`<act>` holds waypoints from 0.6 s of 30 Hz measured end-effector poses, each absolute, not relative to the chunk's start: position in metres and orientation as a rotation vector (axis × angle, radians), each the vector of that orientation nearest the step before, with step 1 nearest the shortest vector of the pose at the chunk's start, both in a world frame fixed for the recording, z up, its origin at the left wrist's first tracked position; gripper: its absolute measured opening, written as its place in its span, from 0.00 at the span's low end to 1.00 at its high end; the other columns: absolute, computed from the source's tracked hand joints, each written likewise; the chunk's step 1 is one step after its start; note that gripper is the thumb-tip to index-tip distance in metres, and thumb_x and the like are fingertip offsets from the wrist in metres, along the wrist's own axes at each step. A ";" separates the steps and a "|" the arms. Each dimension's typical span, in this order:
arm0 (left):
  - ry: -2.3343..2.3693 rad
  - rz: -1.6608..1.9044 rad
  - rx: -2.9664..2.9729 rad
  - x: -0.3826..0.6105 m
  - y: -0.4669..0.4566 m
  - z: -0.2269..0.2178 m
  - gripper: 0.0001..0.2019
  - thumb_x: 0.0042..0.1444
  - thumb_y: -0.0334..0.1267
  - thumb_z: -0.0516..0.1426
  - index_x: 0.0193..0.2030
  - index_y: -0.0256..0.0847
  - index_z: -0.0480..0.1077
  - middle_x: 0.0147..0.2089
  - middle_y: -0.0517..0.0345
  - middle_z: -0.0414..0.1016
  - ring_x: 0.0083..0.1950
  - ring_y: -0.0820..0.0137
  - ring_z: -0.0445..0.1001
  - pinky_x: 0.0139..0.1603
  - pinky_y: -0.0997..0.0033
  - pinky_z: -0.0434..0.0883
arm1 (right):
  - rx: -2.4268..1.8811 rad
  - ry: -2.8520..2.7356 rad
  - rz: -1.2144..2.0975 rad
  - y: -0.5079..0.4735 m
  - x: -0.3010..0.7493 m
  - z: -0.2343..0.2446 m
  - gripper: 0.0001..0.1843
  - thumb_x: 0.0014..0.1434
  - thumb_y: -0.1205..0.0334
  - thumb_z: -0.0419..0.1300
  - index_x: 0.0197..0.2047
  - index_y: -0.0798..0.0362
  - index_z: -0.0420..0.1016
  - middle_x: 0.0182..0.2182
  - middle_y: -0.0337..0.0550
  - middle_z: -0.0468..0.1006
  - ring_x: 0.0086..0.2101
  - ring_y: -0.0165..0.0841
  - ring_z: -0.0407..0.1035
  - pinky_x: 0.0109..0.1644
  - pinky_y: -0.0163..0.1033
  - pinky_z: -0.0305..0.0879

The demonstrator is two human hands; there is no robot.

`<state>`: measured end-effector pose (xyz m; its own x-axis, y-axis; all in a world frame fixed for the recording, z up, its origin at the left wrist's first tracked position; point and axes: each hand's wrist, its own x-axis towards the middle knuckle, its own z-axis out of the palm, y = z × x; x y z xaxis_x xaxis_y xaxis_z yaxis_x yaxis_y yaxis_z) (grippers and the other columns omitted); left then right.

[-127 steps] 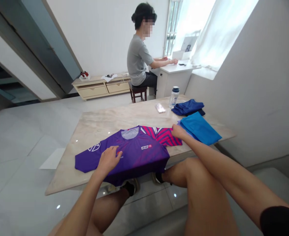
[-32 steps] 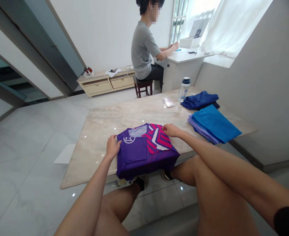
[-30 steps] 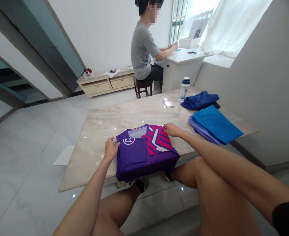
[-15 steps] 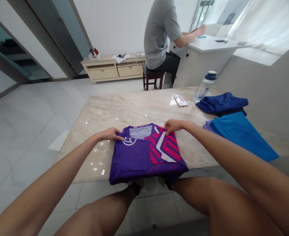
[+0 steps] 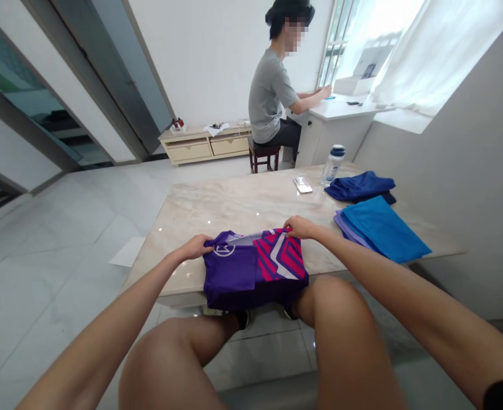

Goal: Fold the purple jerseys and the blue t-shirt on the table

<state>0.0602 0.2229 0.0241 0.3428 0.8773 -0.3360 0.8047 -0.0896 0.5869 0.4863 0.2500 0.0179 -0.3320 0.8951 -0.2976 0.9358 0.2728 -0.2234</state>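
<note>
A purple jersey (image 5: 234, 272) with a pink-and-white striped panel lies at the front of the marble-look table, its lower part hanging over the edge. Its side parts are folded inward over the front. My left hand (image 5: 196, 246) pinches the upper left corner, near a white circular logo. At the upper right corner, my right hand (image 5: 298, 226) grips the striped fabric between thumb and fingers. The neckline is raised between the two hands, and the grey inside of the collar shows only as a narrow strip.
Folded blue and lilac cloths (image 5: 383, 228) lie on the table's right, with a navy garment (image 5: 360, 187) behind them. A phone (image 5: 303, 185) and a water bottle (image 5: 332, 165) stand farther back. Beyond, a person in a grey shirt (image 5: 268, 97) sits at a white desk (image 5: 336, 108).
Both hands have lifted the jersey's collar edge slightly, so the neck opening looks narrower. The camera view has tilted up, showing more of the seated person.
</note>
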 end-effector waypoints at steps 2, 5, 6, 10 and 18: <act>1.528 0.203 1.950 0.062 0.207 0.040 0.12 0.46 0.48 0.64 0.35 0.45 0.82 0.37 0.55 0.85 0.44 0.53 0.82 0.46 0.63 0.76 | 1.772 2.406 -0.506 0.235 0.486 0.032 0.17 0.64 0.62 0.70 0.55 0.54 0.89 0.50 0.54 0.88 0.48 0.44 0.83 0.48 0.36 0.72; 1.581 0.316 2.004 0.064 0.193 0.060 0.12 0.46 0.47 0.65 0.37 0.47 0.83 0.41 0.53 0.86 0.49 0.51 0.83 0.51 0.62 0.77 | 1.798 2.414 -0.456 0.218 0.483 0.052 0.16 0.66 0.62 0.68 0.54 0.54 0.90 0.49 0.55 0.89 0.47 0.44 0.83 0.47 0.37 0.73; 1.590 0.324 2.014 0.064 0.191 0.064 0.12 0.46 0.46 0.65 0.37 0.47 0.83 0.42 0.53 0.87 0.50 0.51 0.83 0.53 0.61 0.77 | 1.801 2.419 -0.439 0.215 0.482 0.057 0.16 0.65 0.62 0.68 0.54 0.54 0.90 0.49 0.55 0.89 0.47 0.44 0.83 0.46 0.37 0.73; 1.615 0.317 2.099 0.061 0.198 0.071 0.09 0.51 0.44 0.63 0.37 0.47 0.83 0.42 0.53 0.87 0.49 0.52 0.83 0.54 0.61 0.76 | 1.813 2.429 -0.376 0.219 0.481 0.072 0.14 0.64 0.64 0.69 0.51 0.54 0.90 0.48 0.56 0.89 0.47 0.45 0.83 0.47 0.38 0.73; 1.727 0.443 2.172 0.061 0.299 0.064 0.16 0.59 0.37 0.60 0.50 0.44 0.86 0.50 0.54 0.88 0.55 0.55 0.83 0.56 0.67 0.75 | 1.964 2.398 -0.214 0.317 0.477 0.083 0.20 0.67 0.63 0.66 0.60 0.54 0.87 0.57 0.62 0.84 0.56 0.52 0.80 0.56 0.44 0.75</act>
<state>0.0614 0.2988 0.0637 0.2170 0.9755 0.0366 0.8729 -0.2107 0.4401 0.4774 0.3171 0.0828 -0.2008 0.9730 -0.1137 0.9778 0.1920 -0.0844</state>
